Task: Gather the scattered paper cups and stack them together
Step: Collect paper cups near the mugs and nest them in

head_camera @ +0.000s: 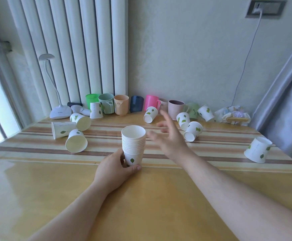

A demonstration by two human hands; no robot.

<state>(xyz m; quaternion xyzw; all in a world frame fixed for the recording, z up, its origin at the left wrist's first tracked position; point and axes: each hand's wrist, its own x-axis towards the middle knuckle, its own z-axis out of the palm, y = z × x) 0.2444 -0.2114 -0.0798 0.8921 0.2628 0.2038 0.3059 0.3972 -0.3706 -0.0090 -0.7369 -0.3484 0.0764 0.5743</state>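
Our left hand [114,166], frame centre: grip wrapped round cup stack [133,145], steadying it upright on counter [159,197]; right hand [167,138] spread, empty, blurred.

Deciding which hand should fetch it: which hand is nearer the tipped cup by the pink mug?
Right. The right hand reaches just short of the tipped cup; the left hand holds the stack, nearer the person.

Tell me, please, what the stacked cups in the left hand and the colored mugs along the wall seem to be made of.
The stacked cups look like thin matte white paper: rolled rims, nested tightly, printed green leaves. The colored mugs look like molded plastic, mostly satin to matte, with solid colors and thick walls; ceramic cannot be ruled out for some.
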